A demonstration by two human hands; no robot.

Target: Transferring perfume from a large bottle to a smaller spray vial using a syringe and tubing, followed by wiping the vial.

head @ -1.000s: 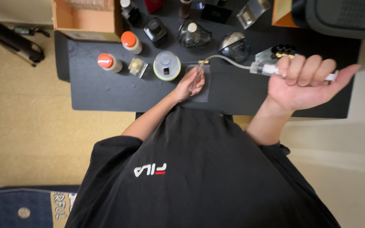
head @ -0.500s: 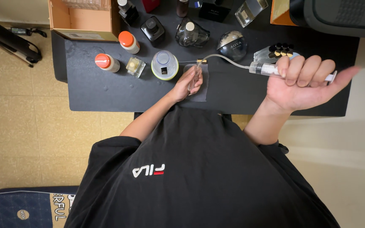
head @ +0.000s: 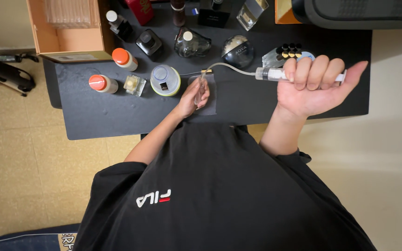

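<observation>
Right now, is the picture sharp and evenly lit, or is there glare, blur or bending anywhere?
Head view: light is soft and even; small bright glints sit on the round dark bottle and the glass bottles near it. The right hand holding the syringe and the left hand look sharp. The black table edges bow slightly, wide-lens distortion.

A matte black rectangular worktop (head: 117, 116) stood on a floor of pale yellowish tiles (head: 29, 176), evenly lit. An open tan cardboard box (head: 47, 32) sat at its far left corner. A black folded stand (head: 5, 76) lay on the floor beside it, and a dark padded chair (head: 359, 14) stood at the far right.
</observation>
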